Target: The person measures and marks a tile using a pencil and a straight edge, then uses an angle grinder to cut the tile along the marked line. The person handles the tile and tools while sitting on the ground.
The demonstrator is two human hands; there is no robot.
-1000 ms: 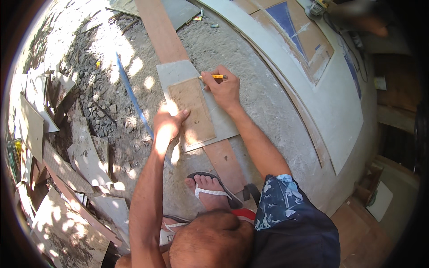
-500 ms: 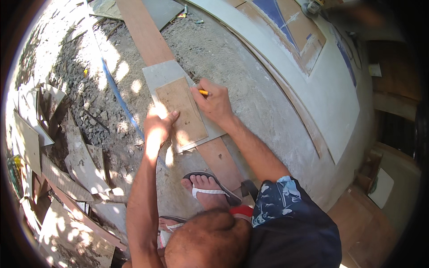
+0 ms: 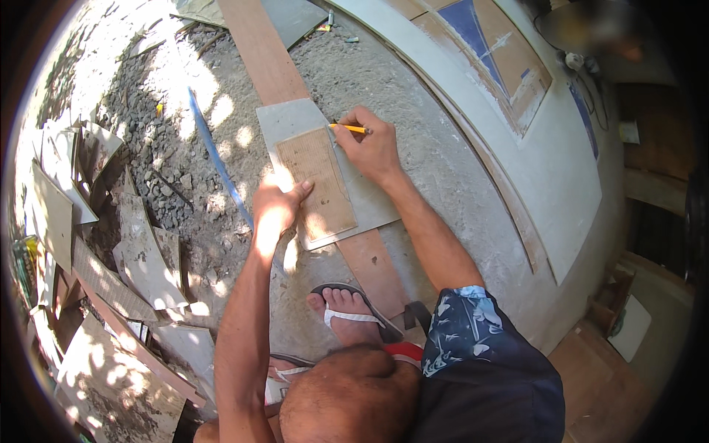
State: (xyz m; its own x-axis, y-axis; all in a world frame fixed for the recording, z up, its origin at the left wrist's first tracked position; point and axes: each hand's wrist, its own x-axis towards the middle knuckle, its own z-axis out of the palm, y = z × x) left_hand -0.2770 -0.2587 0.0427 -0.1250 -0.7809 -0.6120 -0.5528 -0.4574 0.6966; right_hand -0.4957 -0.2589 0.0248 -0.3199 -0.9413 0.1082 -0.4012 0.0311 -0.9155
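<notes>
My left hand (image 3: 278, 205) grips the left edge of a tan tile piece (image 3: 317, 177), thumb on its top face; its other fingers are mostly hidden. The tan piece, ribbed on its face, lies over a larger light grey tile (image 3: 377, 203). A yellow pencil (image 3: 353, 129) is pinched between the fingers of my right hand (image 3: 373, 150). Its tip points left, close to the far right corner of the tan piece. Under the grey tile runs a long reddish-brown board (image 3: 269, 63), showing at both ends.
Broken tiles (image 3: 144, 251) are heaped at the left beside gravel (image 3: 177, 181). A blue strip (image 3: 214, 151) lies left of my hand. At the right is a large pale panel (image 3: 546, 192) edged by a wooden strip. My sandalled foot (image 3: 347, 310) is near the board.
The pencil has moved toward the far corner of the tan piece and more of it shows. My left hand keeps its hold, and the whole view has shifted slightly.
</notes>
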